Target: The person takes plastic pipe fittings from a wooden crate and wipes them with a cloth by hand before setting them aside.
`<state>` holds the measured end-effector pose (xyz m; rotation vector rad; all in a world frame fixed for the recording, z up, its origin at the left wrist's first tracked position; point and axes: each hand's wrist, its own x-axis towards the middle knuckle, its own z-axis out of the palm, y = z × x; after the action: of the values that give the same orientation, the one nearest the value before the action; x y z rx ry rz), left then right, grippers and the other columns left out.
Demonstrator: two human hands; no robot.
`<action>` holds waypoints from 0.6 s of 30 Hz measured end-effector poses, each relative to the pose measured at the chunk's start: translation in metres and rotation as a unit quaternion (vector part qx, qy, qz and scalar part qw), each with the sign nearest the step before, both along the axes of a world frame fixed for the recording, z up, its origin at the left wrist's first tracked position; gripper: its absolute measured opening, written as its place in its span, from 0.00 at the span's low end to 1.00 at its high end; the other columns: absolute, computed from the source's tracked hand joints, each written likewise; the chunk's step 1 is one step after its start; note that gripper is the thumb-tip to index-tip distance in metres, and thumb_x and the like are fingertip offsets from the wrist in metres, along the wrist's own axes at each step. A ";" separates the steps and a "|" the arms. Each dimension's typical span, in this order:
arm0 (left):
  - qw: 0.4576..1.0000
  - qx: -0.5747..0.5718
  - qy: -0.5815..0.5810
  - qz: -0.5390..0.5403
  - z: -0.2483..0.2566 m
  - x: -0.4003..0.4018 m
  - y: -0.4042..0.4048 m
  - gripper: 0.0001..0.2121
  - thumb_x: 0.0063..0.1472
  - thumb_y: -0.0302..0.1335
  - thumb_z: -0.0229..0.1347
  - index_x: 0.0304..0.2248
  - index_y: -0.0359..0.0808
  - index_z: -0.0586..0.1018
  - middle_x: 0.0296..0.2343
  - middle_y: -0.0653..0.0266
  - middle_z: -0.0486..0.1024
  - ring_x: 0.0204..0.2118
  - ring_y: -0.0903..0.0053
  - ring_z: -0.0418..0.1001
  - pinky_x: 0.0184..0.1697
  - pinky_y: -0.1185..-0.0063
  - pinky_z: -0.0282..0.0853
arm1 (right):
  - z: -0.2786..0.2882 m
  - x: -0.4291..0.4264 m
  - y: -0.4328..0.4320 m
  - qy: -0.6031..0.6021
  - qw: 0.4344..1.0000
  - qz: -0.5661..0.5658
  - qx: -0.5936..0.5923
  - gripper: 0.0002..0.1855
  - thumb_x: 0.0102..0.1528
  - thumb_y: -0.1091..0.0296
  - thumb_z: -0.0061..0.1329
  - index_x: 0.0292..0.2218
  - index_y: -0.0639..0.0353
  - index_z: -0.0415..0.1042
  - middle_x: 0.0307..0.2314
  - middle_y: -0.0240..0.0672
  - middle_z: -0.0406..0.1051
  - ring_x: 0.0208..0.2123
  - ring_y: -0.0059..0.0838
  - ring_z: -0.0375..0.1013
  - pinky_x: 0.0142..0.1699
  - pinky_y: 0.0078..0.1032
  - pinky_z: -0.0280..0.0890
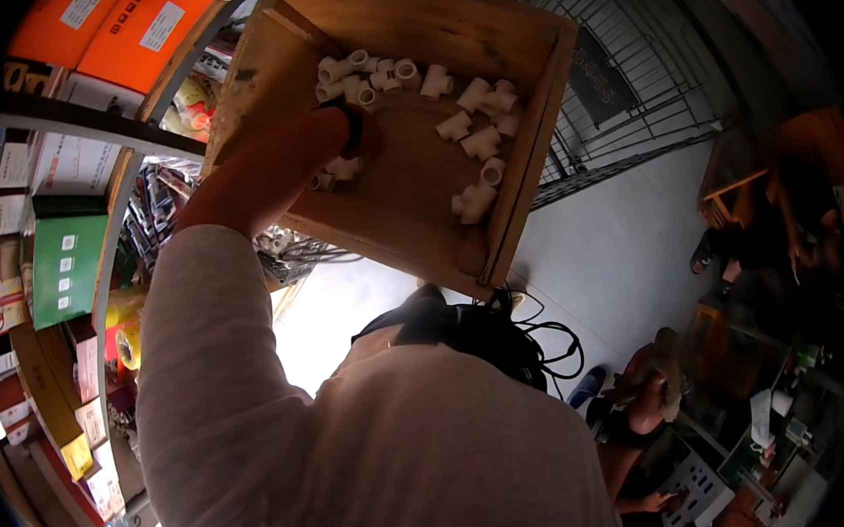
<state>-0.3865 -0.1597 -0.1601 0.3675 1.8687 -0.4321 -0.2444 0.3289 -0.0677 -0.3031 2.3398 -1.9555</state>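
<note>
A wooden box (412, 151), open at the top, lies before me with several white plastic pipe fittings inside, many of them tees. One group of fittings (368, 80) sits along the far left, and another group of tees (482, 130) lies along the right side. My left arm reaches over the box's left wall, with a dark band at the wrist. My left hand (369, 131) is inside the box, near the far-left fittings; its fingers are too dark to make out. A few more fittings (342, 169) show beneath the forearm. My right hand is out of view.
Shelving (178, 138) with orange boxes (146, 39), a green box (69, 272) and bagged parts stands at the left. A wire cart (616, 73) is beyond the box's right side. Black cables (561, 349) hang by my waist. People sit at the right, one person's hand (657, 501) near a perforated panel.
</note>
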 end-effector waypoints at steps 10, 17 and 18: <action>0.987 0.118 0.104 0.025 -0.047 0.002 -0.048 0.18 0.49 0.34 0.53 0.42 0.42 0.73 0.37 0.58 0.74 0.41 0.63 0.71 0.39 0.67 0.66 | 0.007 0.012 -0.034 0.027 0.998 0.013 -0.056 0.21 0.55 0.51 0.43 0.34 0.65 0.65 0.19 0.35 0.61 0.17 0.21 0.59 0.20 0.19 0.53; 0.772 0.433 0.406 0.227 0.090 0.034 -0.051 0.15 0.51 0.31 0.53 0.39 0.38 0.70 0.30 0.64 0.70 0.31 0.75 0.68 0.34 0.76 0.65 | 0.000 -0.002 -0.038 0.016 0.996 0.086 -0.016 0.18 0.57 0.55 0.42 0.35 0.65 0.64 0.20 0.37 0.63 0.16 0.23 0.61 0.20 0.20 0.58; 0.739 0.457 0.425 0.254 0.116 0.050 -0.042 0.14 0.53 0.32 0.52 0.40 0.38 0.69 0.27 0.63 0.70 0.31 0.77 0.70 0.33 0.77 0.65 | 0.013 -0.005 -0.047 -0.015 0.992 0.119 -0.035 0.15 0.58 0.58 0.41 0.34 0.64 0.64 0.20 0.38 0.63 0.17 0.23 0.61 0.20 0.19 0.58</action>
<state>-0.3369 -0.2019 -0.0438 0.2796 2.8800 0.9217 -0.2489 0.2818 -0.0542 -0.5279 2.1095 -1.9148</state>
